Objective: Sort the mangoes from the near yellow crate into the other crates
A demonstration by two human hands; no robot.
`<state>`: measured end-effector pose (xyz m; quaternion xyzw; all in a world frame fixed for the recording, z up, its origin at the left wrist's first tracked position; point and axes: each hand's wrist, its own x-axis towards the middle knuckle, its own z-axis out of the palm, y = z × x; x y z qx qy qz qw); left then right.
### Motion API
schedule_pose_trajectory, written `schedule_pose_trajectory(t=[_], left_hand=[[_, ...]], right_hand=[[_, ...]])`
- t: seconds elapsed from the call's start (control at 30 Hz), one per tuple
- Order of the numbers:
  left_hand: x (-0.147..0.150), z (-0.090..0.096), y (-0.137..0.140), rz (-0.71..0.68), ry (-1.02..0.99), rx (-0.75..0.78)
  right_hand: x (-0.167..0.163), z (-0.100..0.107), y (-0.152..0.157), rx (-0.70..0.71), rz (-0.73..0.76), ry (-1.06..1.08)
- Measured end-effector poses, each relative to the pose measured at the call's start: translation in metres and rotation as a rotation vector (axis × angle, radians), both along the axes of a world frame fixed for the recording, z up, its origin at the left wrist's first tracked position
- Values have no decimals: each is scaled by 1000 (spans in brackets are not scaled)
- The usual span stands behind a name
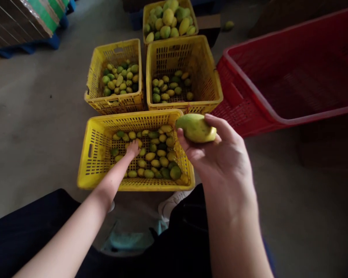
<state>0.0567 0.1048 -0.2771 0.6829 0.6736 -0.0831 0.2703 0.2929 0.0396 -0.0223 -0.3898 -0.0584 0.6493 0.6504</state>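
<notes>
Grasping the likely firm fruit [196, 128] endwise suited the right hand [222, 155]; whether the left hand [132, 149] gripped was unclear.

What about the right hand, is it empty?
No, the right hand is holding up a greenish-yellow fruit.

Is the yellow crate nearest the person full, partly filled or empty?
Partly filled: loose fruits lie low in the nearest yellow crate, well below its rim, with bare gaps showing near the left hand.
</notes>
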Motion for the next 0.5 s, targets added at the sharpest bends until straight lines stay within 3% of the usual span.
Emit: schedule_pose_trajectory(t=[0.23, 0.4, 0.5], left_hand=[[46, -34, 52, 46, 8, 72], [45, -40, 54, 223, -6, 92], [37, -38, 52, 255, -102, 87]], right_hand=[[9, -1, -3, -31, -42, 45], [7, 4, -8, -133, -32, 125], [8, 7, -13, -124, -27, 115]])
